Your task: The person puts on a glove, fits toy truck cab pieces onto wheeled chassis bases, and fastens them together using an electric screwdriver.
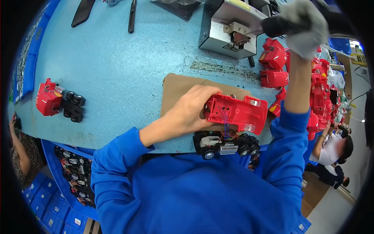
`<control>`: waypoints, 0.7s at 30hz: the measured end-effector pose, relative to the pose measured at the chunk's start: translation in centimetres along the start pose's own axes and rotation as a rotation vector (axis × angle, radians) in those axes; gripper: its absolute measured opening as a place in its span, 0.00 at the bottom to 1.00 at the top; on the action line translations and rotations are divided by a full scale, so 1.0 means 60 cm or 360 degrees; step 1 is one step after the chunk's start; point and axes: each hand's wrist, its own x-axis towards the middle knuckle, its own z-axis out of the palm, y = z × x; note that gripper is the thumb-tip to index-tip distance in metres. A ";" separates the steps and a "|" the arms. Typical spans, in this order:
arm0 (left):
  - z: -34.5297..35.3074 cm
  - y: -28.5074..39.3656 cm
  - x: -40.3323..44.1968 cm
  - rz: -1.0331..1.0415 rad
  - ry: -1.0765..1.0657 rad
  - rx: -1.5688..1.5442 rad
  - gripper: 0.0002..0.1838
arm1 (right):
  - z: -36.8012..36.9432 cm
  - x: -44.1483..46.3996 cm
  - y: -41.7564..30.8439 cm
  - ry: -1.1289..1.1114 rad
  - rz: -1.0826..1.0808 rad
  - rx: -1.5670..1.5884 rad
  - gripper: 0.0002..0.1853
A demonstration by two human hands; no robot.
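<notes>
My left hand (191, 109) grips one end of a red toy truck body (237, 113), turned underside up above a brown cardboard sheet (171, 87). Wires run from this body down to a black wheeled truck chassis (226, 146) at the table's near edge. My right hand (306, 29), in a pale glove, is wrapped round a black electric screwdriver (274, 26). The screwdriver's thin bit points left toward the metal screw feeder (230, 37); I cannot tell whether its tip touches the feeder.
A finished-looking red truck (52, 99) stands at the left. Several red truck cabs (274, 58) are piled at the right. A black pen-like tool (132, 15) and a dark phone-shaped object (83, 12) lie at the back. A blue bin (50, 156) holds chassis. Other people sit at the right.
</notes>
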 end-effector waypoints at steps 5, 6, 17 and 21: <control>-0.001 0.000 -0.001 0.0015 -0.0022 0.0022 0.33 | 0.061 -0.046 0.003 0.0058 0.0215 -0.0039 0.15; -0.002 0.000 0.000 0.0030 -0.0009 0.0030 0.33 | 0.040 -0.056 0.019 -0.0302 0.0338 -0.0212 0.17; -0.001 -0.006 0.000 0.0093 0.0010 -0.0011 0.33 | 0.025 -0.014 0.017 -0.0198 0.0040 0.0552 0.17; 0.000 -0.009 -0.001 0.0086 -0.0015 0.0032 0.33 | 0.070 0.001 0.014 -0.0258 0.0212 0.0024 0.16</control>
